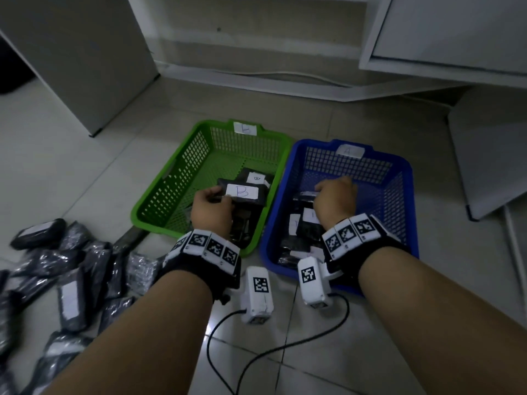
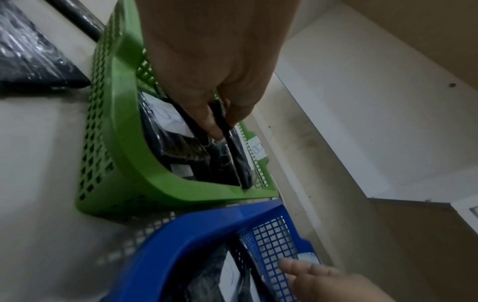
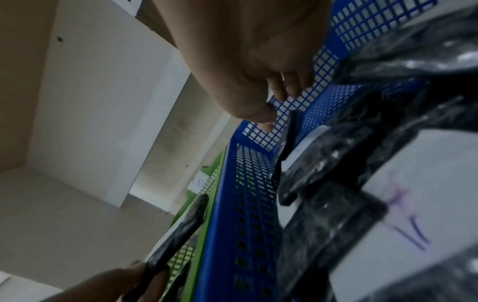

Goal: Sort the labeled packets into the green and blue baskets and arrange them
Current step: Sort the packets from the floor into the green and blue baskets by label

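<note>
L hand pinches B packet over green basket.

left basket: green plastic lattice
right basket: blue plastic lattice
packets: glossy black, white labels
wristbands: black-white square markers

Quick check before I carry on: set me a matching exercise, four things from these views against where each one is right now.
1. left hand
2. right hand
3. paper tag marked A
4. unsorted packets

a. on the floor left of the baskets
b. on the blue basket's far rim
c. over the green basket, pinching a B packet
d. inside the blue basket

Pairs: 1-c, 2-d, 3-b, 4-a
</note>
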Demonstrator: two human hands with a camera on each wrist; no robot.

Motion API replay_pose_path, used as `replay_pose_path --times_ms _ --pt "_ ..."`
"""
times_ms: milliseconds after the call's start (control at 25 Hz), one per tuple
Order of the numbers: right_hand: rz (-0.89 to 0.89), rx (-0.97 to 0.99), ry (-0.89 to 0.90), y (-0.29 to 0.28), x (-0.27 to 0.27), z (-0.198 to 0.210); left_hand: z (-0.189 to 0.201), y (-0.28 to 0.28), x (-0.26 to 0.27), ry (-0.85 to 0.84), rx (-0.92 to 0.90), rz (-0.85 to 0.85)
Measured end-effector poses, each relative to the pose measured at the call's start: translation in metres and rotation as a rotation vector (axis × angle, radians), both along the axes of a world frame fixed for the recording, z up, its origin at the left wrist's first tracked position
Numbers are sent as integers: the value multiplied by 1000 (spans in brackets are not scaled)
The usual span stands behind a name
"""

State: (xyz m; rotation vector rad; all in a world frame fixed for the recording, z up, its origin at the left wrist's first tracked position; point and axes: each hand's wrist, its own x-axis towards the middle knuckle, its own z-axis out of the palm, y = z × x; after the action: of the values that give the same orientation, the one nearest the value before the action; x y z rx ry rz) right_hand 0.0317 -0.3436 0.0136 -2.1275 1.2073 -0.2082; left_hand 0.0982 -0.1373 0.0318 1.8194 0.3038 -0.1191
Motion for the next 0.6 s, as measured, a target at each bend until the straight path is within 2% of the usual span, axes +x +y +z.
replay_pose_path --times_ms 80,200,360,480,600 --pt "56 -32 -69 21 -5 6 3 9 1 -55 26 64" --pt "282 -71 -183 70 -17 20 4 24 4 -74 61 90" --pt "379 -74 -221 118 -23 16 -3 45 20 -9 36 -122" --pt "381 -128 -219 126 -23 12 1 61 30 63 93 -323" --pt "379 -198 -159 133 -24 15 14 82 29 -27 133 -368"
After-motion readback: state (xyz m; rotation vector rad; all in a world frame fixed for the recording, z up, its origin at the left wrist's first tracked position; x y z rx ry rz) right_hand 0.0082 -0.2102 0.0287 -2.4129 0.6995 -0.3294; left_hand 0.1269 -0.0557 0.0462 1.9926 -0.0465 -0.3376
